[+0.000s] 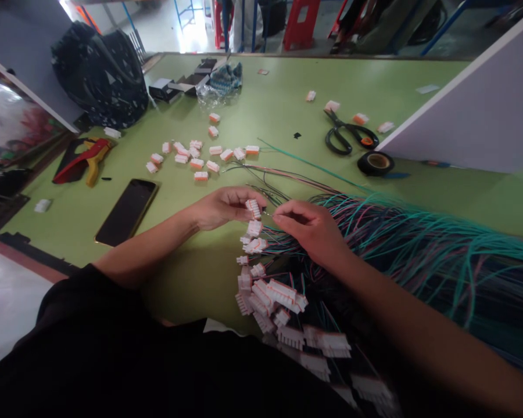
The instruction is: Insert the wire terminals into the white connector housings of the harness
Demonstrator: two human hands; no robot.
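Between the fingers of my left hand [222, 208] is a white and orange connector housing [253, 208]. Close to its right side, my right hand [309, 227] pinches a thin wire [268, 214], its metal end pointing at the housing. Whether the wire end touches the housing I cannot tell. Under both hands lies a pile of wired connector housings [283, 293]. Their wires join a thick bundle of green, pink and dark wires [444, 244] running off to the right. Several loose housings [196, 164] are scattered on the green table beyond my left hand.
A phone [127, 212] and a red and yellow hand tool [85, 161] lie to the left. Scissors [340, 132] and black tape [375, 163] are at the right, by a white panel [475, 110]. A dark patterned bag [100, 75] and small boxes [165, 90] stand at the back left.
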